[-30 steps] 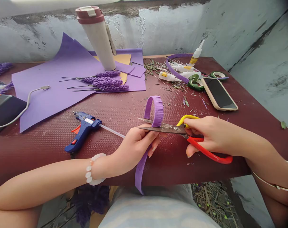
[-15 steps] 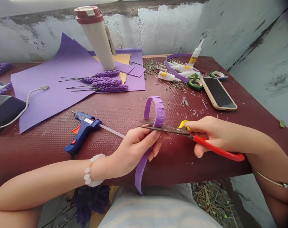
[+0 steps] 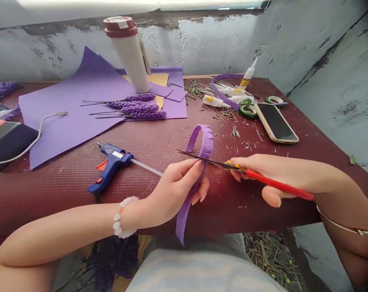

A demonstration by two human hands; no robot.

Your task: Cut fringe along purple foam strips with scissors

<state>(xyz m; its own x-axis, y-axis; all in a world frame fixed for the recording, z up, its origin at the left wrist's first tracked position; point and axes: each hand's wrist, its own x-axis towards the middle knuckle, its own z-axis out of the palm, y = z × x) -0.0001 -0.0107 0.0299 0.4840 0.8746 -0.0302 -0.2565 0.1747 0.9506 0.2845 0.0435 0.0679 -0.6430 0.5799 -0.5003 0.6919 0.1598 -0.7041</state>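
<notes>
My left hand [image 3: 178, 184] pinches a narrow purple foam strip [image 3: 206, 140] with a finely snipped edge. The strip arches up above my fingers, and its tail hangs down past the table edge. My right hand [image 3: 263, 172] grips red-handled scissors [image 3: 278, 184], seen nearly edge-on. Their dark metal blades [image 3: 208, 157] lie across the strip just above my left fingers. The yellow handle loop is mostly hidden by my right fingers. A blue hot glue gun [image 3: 111, 168] lies to the left of my left hand, with a glue stick pointing towards it.
The maroon table [image 3: 232, 209] is littered with clippings. Behind it are purple foam sheets [image 3: 68, 109], purple flower sprays [image 3: 138, 107], a white tumbler [image 3: 129, 56], glue tubes [image 3: 214, 101], green tape rolls [image 3: 247, 108] and a phone [image 3: 275, 123]. Concrete walls stand behind and right.
The scissors have turned from a wide, flat view to nearly edge-on, and the blades look closer together. My right hand has shifted right, and the whole view has tilted slightly.
</notes>
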